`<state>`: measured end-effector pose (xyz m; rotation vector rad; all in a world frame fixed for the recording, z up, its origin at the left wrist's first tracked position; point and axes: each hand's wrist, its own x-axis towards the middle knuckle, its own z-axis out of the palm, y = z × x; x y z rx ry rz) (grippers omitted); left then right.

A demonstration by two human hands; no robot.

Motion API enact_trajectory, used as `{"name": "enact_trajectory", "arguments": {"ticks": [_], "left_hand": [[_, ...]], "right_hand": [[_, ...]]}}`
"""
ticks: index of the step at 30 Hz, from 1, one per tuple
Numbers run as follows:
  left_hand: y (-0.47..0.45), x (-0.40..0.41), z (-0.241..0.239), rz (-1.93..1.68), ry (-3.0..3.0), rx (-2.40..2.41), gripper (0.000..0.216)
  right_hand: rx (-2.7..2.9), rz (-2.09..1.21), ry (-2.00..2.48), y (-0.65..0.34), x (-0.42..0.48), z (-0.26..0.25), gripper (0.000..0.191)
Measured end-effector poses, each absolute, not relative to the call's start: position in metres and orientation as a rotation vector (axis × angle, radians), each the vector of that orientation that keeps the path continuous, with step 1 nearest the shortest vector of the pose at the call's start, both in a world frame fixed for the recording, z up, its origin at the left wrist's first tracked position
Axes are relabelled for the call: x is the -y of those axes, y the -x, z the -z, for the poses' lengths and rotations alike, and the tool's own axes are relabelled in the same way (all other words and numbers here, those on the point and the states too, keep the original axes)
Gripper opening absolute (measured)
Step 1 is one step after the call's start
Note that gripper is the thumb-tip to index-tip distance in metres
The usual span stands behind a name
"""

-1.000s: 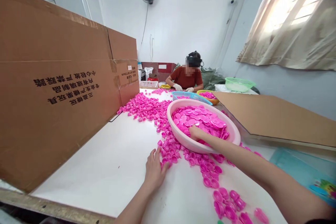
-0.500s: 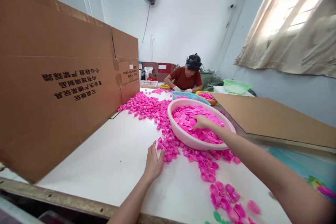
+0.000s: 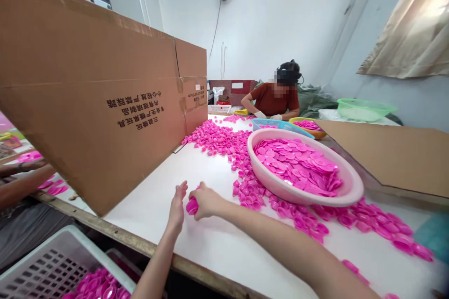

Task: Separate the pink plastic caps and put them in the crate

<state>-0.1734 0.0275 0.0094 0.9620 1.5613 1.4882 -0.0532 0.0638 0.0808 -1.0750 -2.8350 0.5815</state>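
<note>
My right hand (image 3: pixel 206 201) is closed round a pink plastic piece (image 3: pixel 191 206) over the bare white table (image 3: pixel 217 243). Whether this is one disc or a small stack, I cannot tell. Just left of it, my left hand (image 3: pixel 178 208) is upright with fingers stretched out, apart from the piece and holding nothing. A pale pink basin (image 3: pixel 354 189) to the right holds a heap of flat pink discs (image 3: pixel 298 163). Small pink cups (image 3: pixel 224 140) lie scattered along the basin's left side and front.
A tall cardboard box (image 3: pixel 140 70) stands on the left. Below the table edge is a white basket (image 3: pixel 105 254) with pink pieces. Across the table sits a co-worker (image 3: pixel 275 98) near blue (image 3: pixel 266 124) and yellow baskets. A cardboard sheet (image 3: pixel 396 149) lies right. Another person's arm (image 3: pixel 24 182) shows far left.
My right hand has left the basin and moved left, now with a pink piece beside my left hand. The view has turned left, bringing the white basket into sight.
</note>
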Motion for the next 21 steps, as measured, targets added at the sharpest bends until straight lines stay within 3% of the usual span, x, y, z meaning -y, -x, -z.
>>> {"name": "enact_trajectory", "arguments": {"ticks": [6, 13, 17, 21], "left_hand": [[0.216, -0.012, 0.005, -1.252, -1.233, -1.747, 0.065], [0.206, -0.010, 0.002, -1.279, -1.231, -1.963, 0.057], [0.211, -0.006, 0.001, -1.236, -1.279, -2.103, 0.055], [0.195, -0.001, -0.013, -1.293, -1.615, -2.273, 0.053]], "right_hand": [[2.830, -0.576, 1.125, 0.107, -0.042, -0.026, 0.059], [2.913, -0.813, 0.921, 0.111, -0.047, -0.026, 0.083], [2.877, -0.912, 0.821, 0.092, -0.045, -0.040, 0.077], [2.679, -0.787, 0.642, 0.025, -0.035, -0.058, 0.055]]}}
